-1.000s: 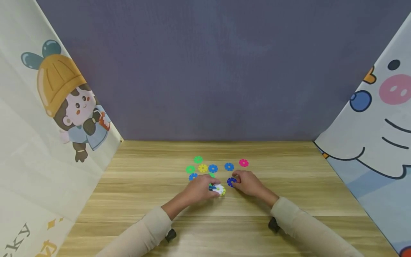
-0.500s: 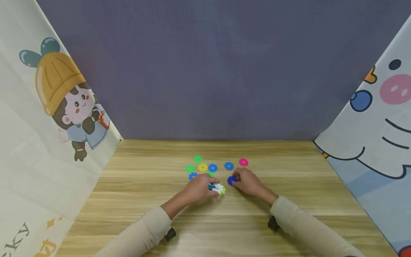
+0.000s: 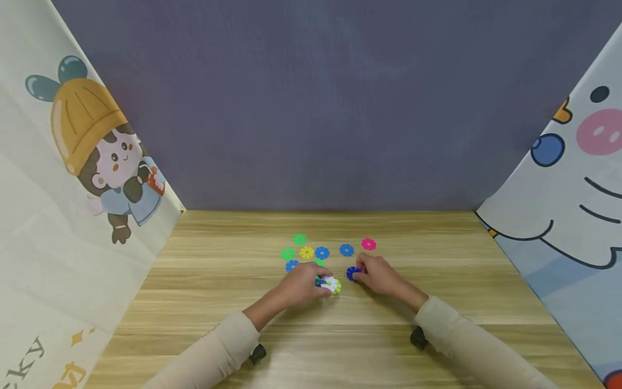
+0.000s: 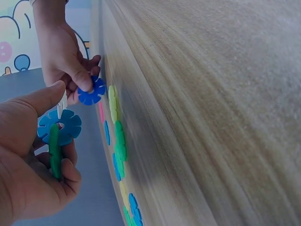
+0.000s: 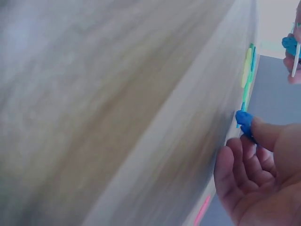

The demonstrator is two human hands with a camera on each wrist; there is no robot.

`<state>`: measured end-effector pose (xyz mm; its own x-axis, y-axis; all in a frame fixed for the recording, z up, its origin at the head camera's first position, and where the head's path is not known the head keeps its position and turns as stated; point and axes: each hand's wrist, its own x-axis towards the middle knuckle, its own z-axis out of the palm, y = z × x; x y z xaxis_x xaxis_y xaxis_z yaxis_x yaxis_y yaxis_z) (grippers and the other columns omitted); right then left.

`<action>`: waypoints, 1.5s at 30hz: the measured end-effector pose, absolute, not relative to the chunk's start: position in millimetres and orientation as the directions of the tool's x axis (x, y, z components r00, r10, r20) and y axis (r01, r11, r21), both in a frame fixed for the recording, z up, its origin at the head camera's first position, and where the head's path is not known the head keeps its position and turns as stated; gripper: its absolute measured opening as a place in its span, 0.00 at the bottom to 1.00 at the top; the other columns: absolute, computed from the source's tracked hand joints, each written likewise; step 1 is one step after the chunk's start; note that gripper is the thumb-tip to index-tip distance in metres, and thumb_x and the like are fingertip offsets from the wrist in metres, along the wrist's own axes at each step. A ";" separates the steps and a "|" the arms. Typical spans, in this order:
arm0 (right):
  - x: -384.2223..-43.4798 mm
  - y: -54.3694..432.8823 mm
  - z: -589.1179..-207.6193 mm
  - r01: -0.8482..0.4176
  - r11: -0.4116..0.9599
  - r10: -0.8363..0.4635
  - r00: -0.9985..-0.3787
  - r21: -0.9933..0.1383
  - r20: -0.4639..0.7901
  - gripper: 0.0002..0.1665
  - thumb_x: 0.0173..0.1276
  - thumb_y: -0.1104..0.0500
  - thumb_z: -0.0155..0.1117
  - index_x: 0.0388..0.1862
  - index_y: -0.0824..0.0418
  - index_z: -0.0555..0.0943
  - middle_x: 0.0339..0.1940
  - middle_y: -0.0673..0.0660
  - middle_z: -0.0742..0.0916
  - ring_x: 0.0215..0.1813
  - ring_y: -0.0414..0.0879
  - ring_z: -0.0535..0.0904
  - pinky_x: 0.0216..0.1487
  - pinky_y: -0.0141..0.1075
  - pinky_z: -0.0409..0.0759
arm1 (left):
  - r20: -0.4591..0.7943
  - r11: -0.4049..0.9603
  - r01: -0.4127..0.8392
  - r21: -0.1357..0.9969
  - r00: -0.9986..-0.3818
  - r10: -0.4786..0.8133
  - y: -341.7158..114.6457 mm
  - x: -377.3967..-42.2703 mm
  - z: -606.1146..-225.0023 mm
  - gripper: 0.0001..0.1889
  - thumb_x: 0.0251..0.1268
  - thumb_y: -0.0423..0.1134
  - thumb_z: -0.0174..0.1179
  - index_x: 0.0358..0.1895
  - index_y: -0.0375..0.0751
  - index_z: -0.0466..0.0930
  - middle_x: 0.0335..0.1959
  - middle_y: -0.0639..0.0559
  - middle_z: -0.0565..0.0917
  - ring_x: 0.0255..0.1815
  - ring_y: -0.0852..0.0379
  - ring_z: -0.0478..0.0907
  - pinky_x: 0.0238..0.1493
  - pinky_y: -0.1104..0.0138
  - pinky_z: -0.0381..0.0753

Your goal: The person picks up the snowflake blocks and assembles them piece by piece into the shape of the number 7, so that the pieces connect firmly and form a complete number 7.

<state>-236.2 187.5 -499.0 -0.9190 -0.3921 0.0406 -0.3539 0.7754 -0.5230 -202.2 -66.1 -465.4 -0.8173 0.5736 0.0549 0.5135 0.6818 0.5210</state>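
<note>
My left hand (image 3: 305, 283) holds a small joined piece of notched snowflake discs above the table. In the left wrist view, its white disc (image 4: 62, 104) stands edge-on near the thumb, slotted into a teal-blue disc (image 4: 66, 126), with a green disc (image 4: 55, 153) below. To the right, my right hand (image 3: 379, 274) pinches a dark blue snowflake disc (image 4: 91, 91) between thumb and fingers. The two held pieces are apart. A yellow-green disc (image 3: 337, 288) lies on the table, partly hidden behind the white one in the head view.
Loose discs lie on the wooden table (image 3: 204, 302) beyond the hands: green (image 3: 299, 239), yellow (image 3: 307, 252), several blue including one (image 3: 346, 250) in front of the right hand, and a pink disc (image 3: 369, 244) farther right. A grey backdrop (image 3: 330, 119) and printed side cloths enclose the table.
My right hand has shifted slightly to the right with the dark blue disc, whose angle has changed a little. The left hand and its joined discs stay nearly still.
</note>
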 end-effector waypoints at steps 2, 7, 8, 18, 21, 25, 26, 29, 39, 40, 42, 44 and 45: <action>-234.6 187.9 -496.7 -0.378 0.769 -0.410 -0.911 -0.516 0.056 0.11 0.70 0.57 0.69 0.34 0.56 0.75 0.23 0.46 0.77 0.26 0.38 0.70 0.28 0.28 0.69 | 0.055 0.683 0.512 0.521 -0.818 0.572 -66.1 -201.3 -464.3 0.23 0.61 0.45 0.73 0.58 0.43 0.86 0.54 0.51 0.88 0.57 0.52 0.83 0.60 0.60 0.83; -229.6 189.9 -490.4 -0.444 0.722 -0.468 -0.878 -0.531 0.097 0.07 0.73 0.56 0.67 0.36 0.54 0.77 0.22 0.44 0.79 0.24 0.35 0.70 0.26 0.28 0.71 | 0.047 0.687 0.499 0.528 -0.825 0.563 -66.2 -200.7 -464.2 0.23 0.61 0.46 0.73 0.59 0.44 0.85 0.54 0.51 0.88 0.57 0.53 0.83 0.60 0.60 0.83; -228.5 190.2 -489.5 -0.456 0.710 -0.480 -0.871 -0.536 0.105 0.06 0.73 0.56 0.66 0.36 0.53 0.78 0.22 0.44 0.80 0.24 0.34 0.70 0.26 0.28 0.71 | 0.046 0.688 0.496 0.530 -0.827 0.561 -66.3 -201.0 -464.8 0.23 0.62 0.46 0.73 0.59 0.44 0.85 0.54 0.52 0.88 0.57 0.53 0.83 0.60 0.60 0.82; -219.7 188.9 -489.2 -0.538 0.644 -0.549 -0.820 -0.543 0.162 0.03 0.74 0.54 0.65 0.40 0.51 0.82 0.24 0.43 0.84 0.24 0.30 0.72 0.25 0.27 0.75 | 0.033 0.678 0.476 0.560 -0.831 0.556 -66.3 -202.3 -467.0 0.24 0.63 0.47 0.72 0.60 0.43 0.84 0.55 0.52 0.87 0.58 0.53 0.82 0.61 0.59 0.82; -218.0 189.0 -490.4 -0.553 0.646 -0.554 -0.814 -0.525 0.175 0.02 0.74 0.55 0.66 0.42 0.51 0.84 0.23 0.42 0.84 0.23 0.29 0.71 0.25 0.26 0.74 | 0.031 0.676 0.476 0.563 -0.829 0.558 -65.9 -202.0 -467.1 0.24 0.63 0.47 0.71 0.61 0.43 0.84 0.56 0.52 0.87 0.58 0.53 0.82 0.62 0.59 0.82; -215.7 189.0 -490.0 -0.567 0.641 -0.561 -0.806 -0.518 0.188 0.03 0.73 0.56 0.67 0.43 0.51 0.84 0.23 0.43 0.83 0.23 0.29 0.70 0.25 0.26 0.74 | 0.038 0.667 0.483 0.567 -0.824 0.565 -65.7 -201.4 -467.4 0.24 0.64 0.46 0.71 0.61 0.42 0.83 0.55 0.51 0.87 0.57 0.53 0.82 0.61 0.60 0.82; -215.2 188.8 -489.6 -0.567 0.639 -0.561 -0.806 -0.520 0.189 0.03 0.73 0.56 0.67 0.43 0.51 0.84 0.23 0.43 0.84 0.23 0.29 0.70 0.25 0.26 0.74 | 0.041 0.662 0.486 0.570 -0.822 0.568 -65.7 -201.4 -467.4 0.24 0.64 0.46 0.71 0.61 0.41 0.83 0.55 0.51 0.87 0.57 0.53 0.82 0.61 0.60 0.82; -213.6 188.4 -488.7 -0.573 0.629 -0.567 -0.801 -0.526 0.194 0.02 0.73 0.56 0.67 0.42 0.51 0.84 0.24 0.44 0.84 0.24 0.28 0.71 0.26 0.26 0.74 | 0.053 0.648 0.495 0.579 -0.816 0.576 -65.7 -201.6 -468.1 0.23 0.63 0.44 0.72 0.60 0.40 0.84 0.54 0.49 0.87 0.56 0.52 0.82 0.59 0.60 0.82; -208.8 184.6 -486.8 -0.591 0.623 -0.580 -0.789 -0.513 0.203 0.03 0.72 0.57 0.68 0.42 0.51 0.84 0.25 0.46 0.86 0.26 0.28 0.72 0.28 0.26 0.76 | 0.041 0.663 0.490 0.566 -0.820 0.571 -64.2 -201.2 -468.9 0.24 0.63 0.46 0.72 0.61 0.43 0.84 0.53 0.52 0.87 0.54 0.55 0.82 0.58 0.62 0.83; -208.6 184.3 -486.8 -0.591 0.624 -0.579 -0.789 -0.512 0.204 0.03 0.72 0.57 0.68 0.42 0.51 0.84 0.26 0.46 0.86 0.26 0.28 0.72 0.28 0.26 0.76 | 0.036 0.665 0.484 0.569 -0.822 0.568 -63.9 -201.0 -468.5 0.24 0.64 0.47 0.71 0.61 0.43 0.84 0.53 0.52 0.86 0.55 0.55 0.82 0.58 0.62 0.83; -208.3 183.7 -486.9 -0.590 0.623 -0.579 -0.789 -0.513 0.205 0.03 0.72 0.57 0.68 0.42 0.51 0.84 0.26 0.47 0.86 0.26 0.28 0.72 0.28 0.26 0.76 | 0.029 0.669 0.477 0.570 -0.825 0.564 -63.2 -200.6 -467.5 0.24 0.64 0.47 0.71 0.61 0.43 0.83 0.53 0.52 0.86 0.55 0.55 0.82 0.57 0.62 0.83; -208.1 183.0 -486.7 -0.588 0.621 -0.579 -0.790 -0.517 0.202 0.03 0.72 0.57 0.68 0.43 0.50 0.84 0.26 0.47 0.86 0.26 0.28 0.72 0.28 0.26 0.76 | 0.025 0.672 0.471 0.572 -0.828 0.560 -62.7 -200.2 -466.3 0.25 0.64 0.48 0.71 0.61 0.43 0.83 0.54 0.51 0.86 0.56 0.54 0.82 0.58 0.61 0.83; -208.0 182.6 -486.5 -0.589 0.620 -0.580 -0.789 -0.518 0.202 0.03 0.72 0.57 0.68 0.42 0.50 0.84 0.26 0.48 0.86 0.26 0.28 0.72 0.28 0.26 0.76 | 0.022 0.673 0.468 0.573 -0.829 0.558 -62.5 -200.0 -465.9 0.25 0.64 0.48 0.71 0.62 0.43 0.83 0.54 0.51 0.86 0.56 0.54 0.82 0.58 0.61 0.83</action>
